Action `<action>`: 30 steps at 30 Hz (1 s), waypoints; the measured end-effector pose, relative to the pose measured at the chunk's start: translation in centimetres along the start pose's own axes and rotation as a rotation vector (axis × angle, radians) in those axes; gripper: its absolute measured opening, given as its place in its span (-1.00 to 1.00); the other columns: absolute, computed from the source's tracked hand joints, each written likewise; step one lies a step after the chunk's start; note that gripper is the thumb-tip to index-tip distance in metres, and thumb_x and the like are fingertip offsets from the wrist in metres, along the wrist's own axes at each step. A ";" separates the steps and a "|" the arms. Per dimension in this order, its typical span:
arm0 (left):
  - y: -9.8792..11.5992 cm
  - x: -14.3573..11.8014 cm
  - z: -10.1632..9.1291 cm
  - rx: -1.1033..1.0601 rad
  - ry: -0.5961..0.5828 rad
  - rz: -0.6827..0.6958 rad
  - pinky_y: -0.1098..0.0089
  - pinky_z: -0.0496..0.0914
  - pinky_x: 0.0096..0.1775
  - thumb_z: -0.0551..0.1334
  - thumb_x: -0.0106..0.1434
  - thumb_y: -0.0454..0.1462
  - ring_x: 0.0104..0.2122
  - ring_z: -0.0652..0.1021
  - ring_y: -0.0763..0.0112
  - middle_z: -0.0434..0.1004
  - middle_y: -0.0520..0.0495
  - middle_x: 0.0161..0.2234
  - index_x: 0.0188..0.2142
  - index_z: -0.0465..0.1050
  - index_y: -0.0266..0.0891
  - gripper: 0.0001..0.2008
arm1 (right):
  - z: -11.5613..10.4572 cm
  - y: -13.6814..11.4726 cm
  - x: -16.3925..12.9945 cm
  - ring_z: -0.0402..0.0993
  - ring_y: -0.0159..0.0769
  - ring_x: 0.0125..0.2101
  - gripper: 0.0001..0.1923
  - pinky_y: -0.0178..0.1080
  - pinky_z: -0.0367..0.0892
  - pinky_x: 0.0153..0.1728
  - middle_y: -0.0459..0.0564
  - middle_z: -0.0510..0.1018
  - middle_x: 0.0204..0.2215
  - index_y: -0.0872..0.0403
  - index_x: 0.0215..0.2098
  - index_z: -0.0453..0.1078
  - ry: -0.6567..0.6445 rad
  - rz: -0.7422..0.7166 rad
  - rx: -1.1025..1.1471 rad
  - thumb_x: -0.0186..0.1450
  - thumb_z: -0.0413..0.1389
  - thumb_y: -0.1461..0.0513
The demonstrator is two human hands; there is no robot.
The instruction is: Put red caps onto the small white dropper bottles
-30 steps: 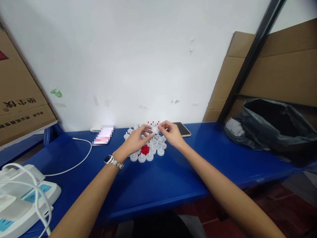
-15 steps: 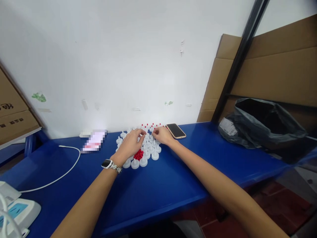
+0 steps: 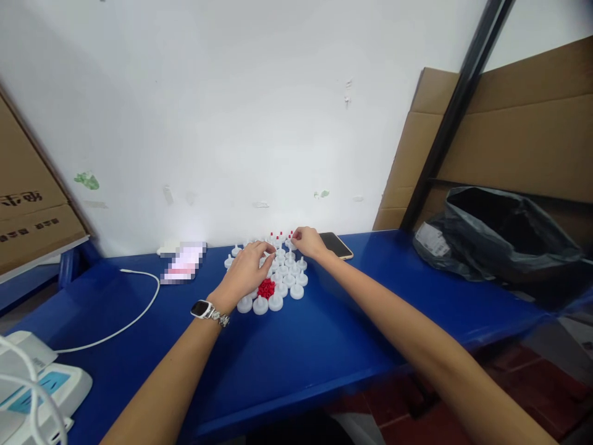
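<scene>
Right hand (image 3: 308, 242) now farther back over white caps (image 3: 282, 278), near wall (image 3: 231, 123).

Small white round plastic caps (image 3: 282, 285) clustered upright on blue tabletop, near far wall; tiny red plastic tips (image 3: 265, 288) heaped among them.

A white wall (image 3: 241, 111) fills the upper frame above a blue bench (image 3: 296, 346). Cardboard sheets (image 3: 523, 136) and a black post (image 3: 456, 105) stand at right; reddish floor (image 3: 546, 383) lower right.
</scene>
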State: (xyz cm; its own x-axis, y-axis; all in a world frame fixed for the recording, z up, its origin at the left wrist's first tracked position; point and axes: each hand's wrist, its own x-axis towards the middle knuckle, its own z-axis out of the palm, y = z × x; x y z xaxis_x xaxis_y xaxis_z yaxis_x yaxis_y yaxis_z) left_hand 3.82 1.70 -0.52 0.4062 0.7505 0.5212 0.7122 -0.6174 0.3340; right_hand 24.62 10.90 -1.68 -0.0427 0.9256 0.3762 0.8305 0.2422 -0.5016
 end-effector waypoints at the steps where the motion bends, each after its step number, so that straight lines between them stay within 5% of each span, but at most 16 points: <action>1: -0.1 -0.1 -0.2 -0.003 0.011 -0.011 0.14 0.40 -0.10 0.04 0.39 -0.16 -0.14 0.52 0.16 0.52 -0.13 -0.12 -0.09 0.42 -0.16 -0.75 | -0.2 -0.4 -0.4 0.52 -0.26 -0.33 -0.90 -0.28 0.31 -0.29 0.05 0.62 -0.36 0.09 -0.34 0.50 0.026 -0.007 0.062 0.20 0.14 0.27; 4: -0.4 -0.7 -0.5 -0.026 0.056 -0.046 0.17 0.42 -0.13 0.07 0.38 -0.12 -0.14 0.52 0.19 0.48 -0.13 -0.05 -0.03 0.38 -0.14 -0.73 | -0.6 -2.0 -2.6 0.49 -0.31 -0.41 -0.90 -0.29 0.31 -0.36 -0.01 0.60 -0.43 0.09 -0.34 0.44 0.056 -0.041 0.436 0.21 0.13 0.22; 9: -0.3 -1.7 -1.2 -0.183 0.023 -0.019 0.24 0.43 -0.14 0.17 0.33 -0.07 -0.12 0.53 0.24 0.51 -0.12 -0.04 0.06 0.31 -0.16 -0.63 | 0.6 -5.1 -7.0 0.46 -0.33 -0.47 -0.75 -0.27 0.31 -0.37 -0.06 0.56 -0.49 0.07 -0.36 0.35 -0.129 -0.093 0.928 0.18 0.18 0.06; 18: 0.4 -1.8 -2.2 -0.263 -0.045 0.016 0.28 0.42 -0.19 0.23 0.29 -0.15 -0.24 0.54 0.31 0.55 -0.09 -0.10 0.04 0.33 -0.12 -0.65 | 0.5 -6.2 -9.2 0.22 -0.37 -0.50 -0.63 -0.29 0.13 -0.42 -0.18 0.28 -0.57 0.03 -0.47 0.18 -0.052 -0.172 0.645 0.39 -0.09 -0.01; 23: 1.0 -1.9 -2.3 -0.267 -0.009 0.037 0.33 0.38 -0.25 0.24 0.29 -0.15 -0.33 0.50 0.36 0.51 -0.03 -0.24 0.06 0.31 -0.11 -0.64 | 0.6 -6.1 -8.8 0.14 -0.38 -0.54 -0.51 -0.28 0.08 -0.46 -0.17 0.19 -0.63 0.04 -0.56 0.12 -0.011 -0.158 0.706 0.38 -0.13 -0.09; 30: 1.4 -1.5 -2.3 -0.561 -0.037 -0.081 0.42 0.27 -0.39 0.05 0.38 0.03 -0.46 0.40 0.43 0.40 0.04 -0.49 -0.25 0.38 -0.22 -0.63 | 0.2 -7.4 -9.6 0.10 -0.40 -0.56 -0.49 -0.29 0.05 -0.49 -0.17 0.17 -0.64 0.05 -0.55 0.14 0.075 -0.205 0.743 0.39 -0.15 -0.11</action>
State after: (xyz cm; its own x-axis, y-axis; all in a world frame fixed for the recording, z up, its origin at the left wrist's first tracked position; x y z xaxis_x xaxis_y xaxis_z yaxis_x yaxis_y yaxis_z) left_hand 2.90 -0.77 0.97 0.3899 0.8025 0.4516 0.3327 -0.5801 0.7435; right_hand 18.82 0.32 -1.72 -0.0952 0.8253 0.5566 0.2181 0.5628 -0.7973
